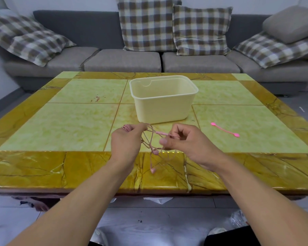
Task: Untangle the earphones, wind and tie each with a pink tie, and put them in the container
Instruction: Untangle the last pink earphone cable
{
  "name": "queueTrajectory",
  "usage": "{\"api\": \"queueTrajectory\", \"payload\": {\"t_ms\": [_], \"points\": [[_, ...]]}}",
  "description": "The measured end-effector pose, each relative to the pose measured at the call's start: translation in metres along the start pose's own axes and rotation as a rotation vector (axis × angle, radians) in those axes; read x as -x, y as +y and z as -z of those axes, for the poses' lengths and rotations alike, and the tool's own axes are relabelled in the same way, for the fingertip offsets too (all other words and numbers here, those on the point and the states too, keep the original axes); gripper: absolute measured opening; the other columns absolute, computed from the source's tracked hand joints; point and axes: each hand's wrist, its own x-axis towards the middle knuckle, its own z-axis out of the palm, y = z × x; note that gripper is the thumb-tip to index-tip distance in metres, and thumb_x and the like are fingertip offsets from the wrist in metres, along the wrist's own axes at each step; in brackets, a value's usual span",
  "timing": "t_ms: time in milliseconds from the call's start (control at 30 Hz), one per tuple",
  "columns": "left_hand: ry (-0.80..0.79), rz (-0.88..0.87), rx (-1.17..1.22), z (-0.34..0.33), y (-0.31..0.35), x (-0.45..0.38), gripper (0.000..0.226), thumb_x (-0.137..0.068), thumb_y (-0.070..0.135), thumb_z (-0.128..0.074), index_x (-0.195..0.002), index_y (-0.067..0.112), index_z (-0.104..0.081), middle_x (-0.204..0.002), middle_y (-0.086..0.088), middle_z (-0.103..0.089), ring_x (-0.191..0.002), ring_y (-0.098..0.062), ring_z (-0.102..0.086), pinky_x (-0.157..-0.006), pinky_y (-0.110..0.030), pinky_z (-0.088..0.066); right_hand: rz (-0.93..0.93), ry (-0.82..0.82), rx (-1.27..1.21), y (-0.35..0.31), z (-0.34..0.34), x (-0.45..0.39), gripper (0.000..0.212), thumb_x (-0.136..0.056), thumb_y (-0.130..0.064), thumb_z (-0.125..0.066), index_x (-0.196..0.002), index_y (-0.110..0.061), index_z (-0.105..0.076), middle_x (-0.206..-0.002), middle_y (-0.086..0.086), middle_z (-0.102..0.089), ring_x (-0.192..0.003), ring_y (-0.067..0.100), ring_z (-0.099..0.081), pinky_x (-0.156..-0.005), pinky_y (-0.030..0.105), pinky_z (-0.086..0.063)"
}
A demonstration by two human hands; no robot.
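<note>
both hands grip the tangled pink wired earphones (150, 139): left hand (127, 141) bunching cable, right hand (183, 141) pinching it; cream plastic container (163, 103) at 12 o'clock, no readable writing.

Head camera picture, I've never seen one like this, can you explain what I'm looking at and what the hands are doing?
There is no machine here: this one picture comes from a wide-angle camera worn on a person's head, looking forward and down, so the two bare arms reach in from the bottom edge. The left hand grips a wound bunch of pink earphones, whose cable runs across to the right hand, which pinches it. Two earbuds dangle below, over the table's near edge. On the yellow-green table stand a cream container, nothing visible inside, and to the right lies a loose pink tie. Behind is a grey sofa with checked cushions.
</note>
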Motion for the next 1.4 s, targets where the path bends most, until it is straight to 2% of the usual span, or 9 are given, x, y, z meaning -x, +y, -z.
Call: {"api": "queueTrajectory", "payload": {"t_ms": [100,233,433,700,867,967,1100,1267,1400], "points": [[-0.017,0.101,0.132,-0.002,0.006,0.003,0.019,-0.083,0.028,-0.072,-0.075,0.01,-0.069,-0.054,0.002,-0.048,-0.059,-0.015,-0.051,-0.055,-0.034,-0.037,0.021,0.09,-0.03,0.001,-0.004,-0.004,0.065,-0.077,-0.055,-0.081,-0.063,-0.006,-0.041,-0.074,0.025,-0.054,-0.087,0.036,-0.067,-0.094,0.049,-0.049],[-0.006,0.151,0.204,-0.006,0.004,0.003,0.023,-0.085,0.026,-0.073,-0.089,0.003,-0.072,-0.044,0.011,-0.04,-0.062,-0.016,-0.047,-0.055,-0.029,-0.036,0.052,0.255,-0.354,-0.006,-0.011,-0.006,0.046,-0.07,-0.031,-0.081,-0.059,-0.015,-0.04,-0.073,0.004,-0.061,-0.081,0.017,-0.065,-0.086,0.035,-0.046],[-0.029,0.194,0.259,0.002,-0.003,-0.012,0.013,-0.093,0.019,-0.068,-0.092,0.008,-0.074,-0.045,0.007,-0.031,-0.035,-0.005,-0.041,-0.101,-0.039,-0.041,-0.044,0.334,-0.774,-0.014,0.006,-0.009,0.028,-0.083,-0.03,-0.07,-0.073,-0.013,-0.049,-0.057,0.0,-0.053,-0.061,0.014,-0.055,-0.066,0.028,-0.044],[-0.012,0.18,0.24,0.01,-0.004,-0.02,0.034,-0.089,0.037,-0.072,-0.11,0.01,-0.074,-0.041,0.01,-0.037,-0.071,-0.016,-0.05,-0.061,-0.032,-0.036,-0.318,-0.016,0.124,-0.016,-0.003,0.004,0.037,-0.081,-0.053,-0.075,-0.11,-0.029,-0.072,-0.048,-0.011,-0.057,-0.047,0.015,-0.052,-0.052,0.023,-0.042],[-0.01,0.049,0.155,0.006,-0.005,-0.018,0.017,-0.088,0.027,-0.076,-0.094,0.011,-0.077,-0.068,0.012,-0.068,-0.061,-0.01,-0.048,-0.049,-0.009,-0.041,-0.216,-0.017,0.266,-0.016,-0.01,0.005,0.018,-0.087,-0.045,-0.075,-0.09,-0.029,-0.081,-0.064,-0.018,-0.07,-0.041,0.02,-0.049,-0.055,0.03,-0.043],[-0.077,-0.007,0.034,0.011,-0.006,-0.021,0.008,-0.09,0.026,-0.075,-0.095,0.021,-0.079,-0.071,0.006,-0.066,-0.065,-0.011,-0.052,-0.063,-0.017,-0.046,-0.164,0.227,0.065,-0.014,-0.009,0.004,0.012,-0.094,-0.033,-0.07,-0.094,-0.028,-0.081,-0.072,-0.01,-0.074,-0.051,0.014,-0.057,-0.05,0.027,-0.046],[-0.07,-0.043,-0.231,0.022,-0.016,-0.028,0.015,-0.095,0.018,-0.069,-0.109,0.022,-0.074,-0.069,-0.009,-0.046,-0.07,-0.018,-0.053,-0.064,-0.018,-0.046,-0.161,0.546,-0.193,-0.01,0.006,-0.01,0.015,-0.098,-0.03,-0.065,-0.089,-0.026,-0.076,-0.086,-0.015,-0.073,-0.087,0.005,-0.062,-0.08,0.027,-0.046],[0.129,-0.06,-0.284,0.038,-0.017,-0.047,0.023,-0.092,0.003,-0.066,-0.106,0.021,-0.074,-0.053,0.005,-0.047,-0.052,-0.013,-0.045,-0.052,-0.019,-0.042,-0.193,0.601,-0.596,-0.002,0.026,-0.018,0.023,-0.103,-0.02,-0.052,-0.085,-0.016,-0.066,-0.09,-0.002,-0.072,-0.097,0.016,-0.065,-0.087,0.033,-0.044],[0.322,0.048,-0.023,0.058,-0.012,-0.062,0.031,-0.091,-0.006,-0.056,-0.103,0.015,-0.074,-0.08,0.005,-0.066,-0.06,-0.006,-0.054,-0.06,-0.013,-0.045,-0.237,0.55,-0.991,-0.006,0.04,-0.012,0.022,-0.104,-0.021,-0.047,-0.088,-0.01,-0.056,-0.085,0.011,-0.073,-0.084,0.028,-0.072,-0.072,0.033,-0.056]]}}
